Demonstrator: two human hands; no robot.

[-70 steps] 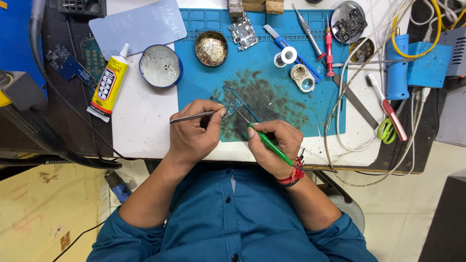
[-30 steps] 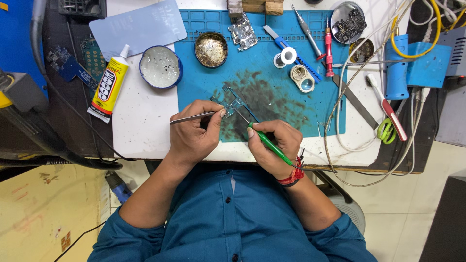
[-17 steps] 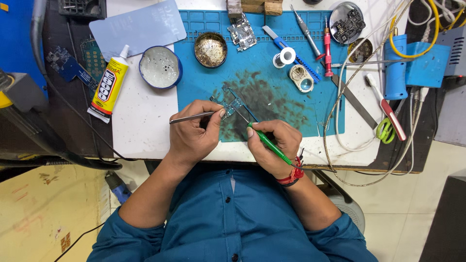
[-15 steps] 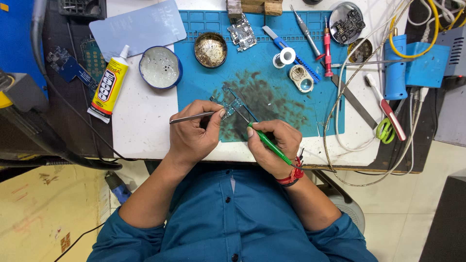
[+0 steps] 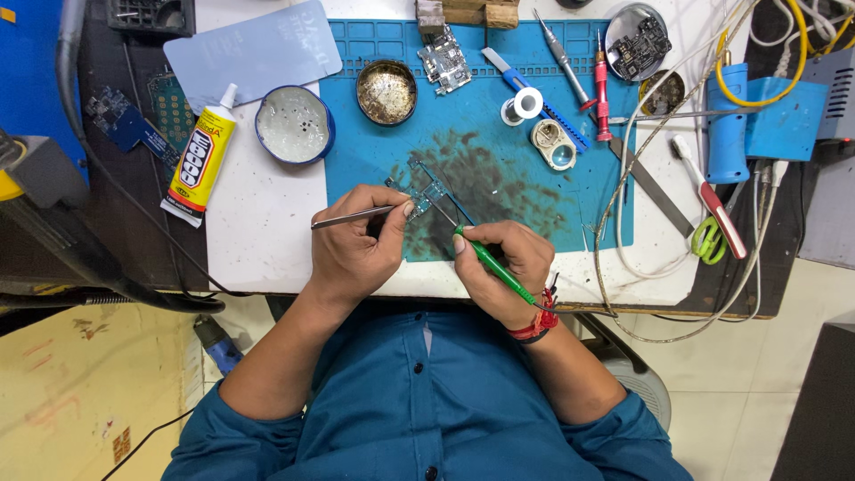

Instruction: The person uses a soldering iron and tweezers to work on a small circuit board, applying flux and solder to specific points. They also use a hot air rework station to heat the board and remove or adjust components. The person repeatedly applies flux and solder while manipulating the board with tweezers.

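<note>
Far to my left a yellow glue tube lies on the white tabletop, with a round blue-rimmed tin just beside it — both well apart from the work. My left hand sits at the near edge of the blue mat, fingers pressed together around a pair of metal tweezers; the shaft pokes out to the left and the tips point right, meeting the small circuit board at its left edge. The way to do this well, I judge, is to keep that tweezer pinch steady and light so the board cannot pivot, with the heels of both hands planted on the table for support. The board lies tilted on the dark stained patch of the mat, just ahead of my knuckles and between the two hands, nearer the left one. My right hand is curled shut on a thin green-handled screwdriver, held like a pen, handle running back toward my wrist, metal tip angled up and left toward the board's lower right side — whether it touches I cannot tell. I would keep the tip seated and straight before turning, since a slip would skate across the components. Further right, a blue-handled knife, a solder spool, and green scissors lie well clear.
</note>
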